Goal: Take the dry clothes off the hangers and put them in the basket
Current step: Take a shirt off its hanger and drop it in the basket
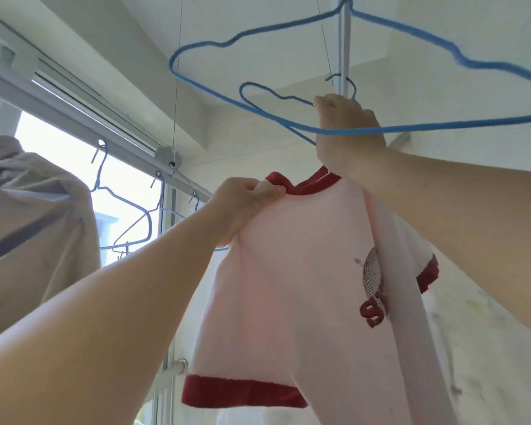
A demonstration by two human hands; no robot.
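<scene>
The view looks upward toward the ceiling. In the middle hangs a pale pink short-sleeved shirt with dark red trim at the collar, sleeves and hem (288, 286); it carries a dark red print on its right side, partly hidden by a fold. The left hand (246, 204) pinches the fabric at the shoulder, just left of the red collar, so its grip is closed on the shirt. The right hand (347, 133) is raised above the collar, its fingers curled around the small blue wire hanger (258, 90) near its neck; the grip holds this hanger, and the heel of the hand touches the collar. The hook of this hanger sits on a white vertical pole (344, 50) that runs up to the ceiling. A larger blue wire hanger (411, 128) without clothes hangs nearer to the camera from the same pole, and its lower bar crosses in front of the right wrist. On the left, a beige garment (37, 228) hangs from a long grey metal rail (83, 124) in front of a bright window. Farther along this rail, several bare thin hangers in blue and purple (135, 216) hang close together. A pale strip of cloth (396, 302) falls down over the right part of the shirt. The basket does not show in this view.
</scene>
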